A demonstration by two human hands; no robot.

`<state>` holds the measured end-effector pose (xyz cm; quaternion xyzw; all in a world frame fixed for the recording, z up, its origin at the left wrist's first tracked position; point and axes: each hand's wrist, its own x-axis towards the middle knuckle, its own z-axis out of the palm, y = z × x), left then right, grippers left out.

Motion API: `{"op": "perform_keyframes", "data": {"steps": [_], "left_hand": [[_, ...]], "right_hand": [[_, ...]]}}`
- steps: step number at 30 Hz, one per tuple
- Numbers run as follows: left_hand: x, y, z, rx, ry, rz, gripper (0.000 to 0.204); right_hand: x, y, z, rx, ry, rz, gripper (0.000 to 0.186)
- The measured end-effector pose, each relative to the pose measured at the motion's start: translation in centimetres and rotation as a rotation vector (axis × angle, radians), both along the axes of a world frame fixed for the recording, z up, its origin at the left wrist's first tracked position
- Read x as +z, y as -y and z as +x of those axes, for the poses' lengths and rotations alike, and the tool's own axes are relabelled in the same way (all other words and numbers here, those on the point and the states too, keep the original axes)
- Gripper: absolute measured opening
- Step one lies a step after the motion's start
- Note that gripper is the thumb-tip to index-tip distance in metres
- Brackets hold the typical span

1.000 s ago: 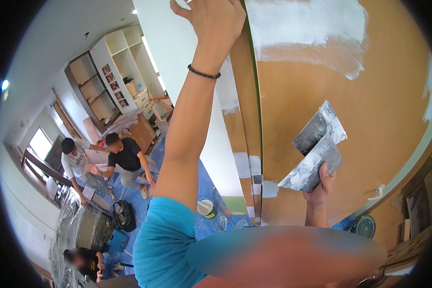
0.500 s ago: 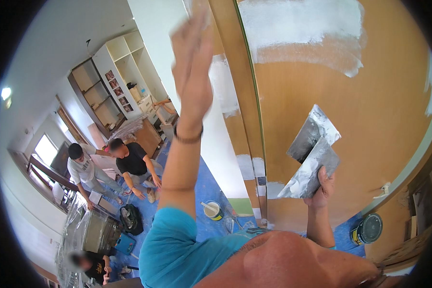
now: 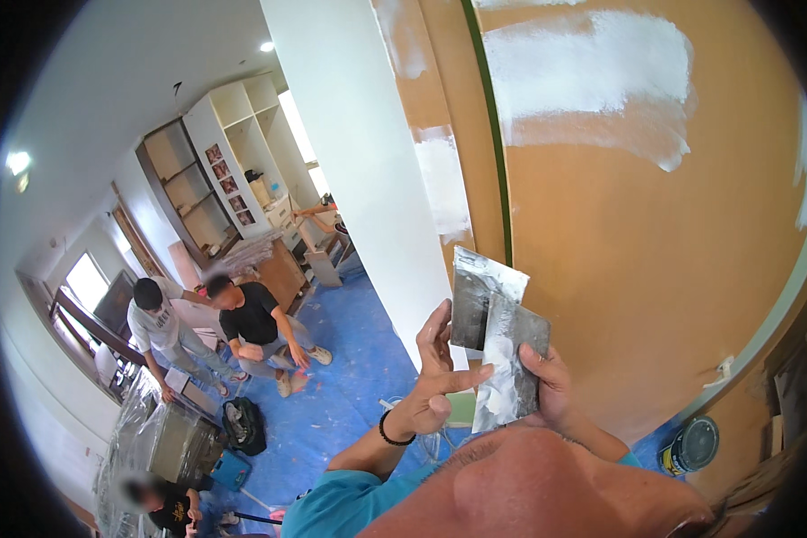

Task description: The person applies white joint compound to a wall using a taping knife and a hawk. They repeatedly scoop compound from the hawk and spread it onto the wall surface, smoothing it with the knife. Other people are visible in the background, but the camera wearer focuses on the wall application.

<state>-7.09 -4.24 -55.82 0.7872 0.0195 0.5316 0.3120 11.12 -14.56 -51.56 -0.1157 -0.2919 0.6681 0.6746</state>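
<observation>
Grey metal, smeared with white filler: two flat scrapers (image 3: pixel 498 345) sit near the middle of the view, a little toward four o'clock. They overlap like a fan, blades pointing up toward twelve, their long axes nearly upright and leaning slightly toward one o'clock. The right hand (image 3: pixel 547 394) is clamped on their lower ends, thumb over the face of the nearer blade. The left hand (image 3: pixel 439 386) is just beside them at nine o'clock, fingers spread apart, the forefinger stretched across to touch the lower blade; it grips nothing. One black band (image 3: pixel 393 430) circles the left wrist.

Behind the blades rises an orange-brown wall (image 3: pixel 637 269) with white filler patches (image 3: pixel 592 76) toward twelve and one o'clock, and one green strip (image 3: pixel 493 134) running up it. A white column (image 3: pixel 359 161) stands at eleven o'clock. The blue floor covering (image 3: pixel 350 359) lies toward eight o'clock, where two people (image 3: pixel 215 327) crouch close together; a third person (image 3: pixel 157 502) is at seven o'clock. One round tin (image 3: pixel 690 444) lies at four o'clock. White shelves (image 3: pixel 233 161) stand at ten o'clock.
</observation>
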Motion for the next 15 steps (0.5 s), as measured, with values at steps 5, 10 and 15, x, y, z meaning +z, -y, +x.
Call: {"op": "perform_keyframes", "data": {"steps": [5, 10, 15], "left_hand": [[0.4, 0.6, -1.9, 0.105, 0.06, 0.062, 0.052], [0.9, 2.5, -5.4, 0.425, -0.074, 0.313, 0.056], [0.2, 1.3, -7.4, 0.569, 0.141, 0.435, 0.045]], "right_hand": [[0.7, -0.9, -1.5, 0.08, 0.052, -0.09, 0.033], [0.3, -2.3, -2.7, 0.166, 0.052, -0.133, 0.033], [-0.4, -3.6, -4.1, 0.158, 0.1, -0.128, 0.033]]}}
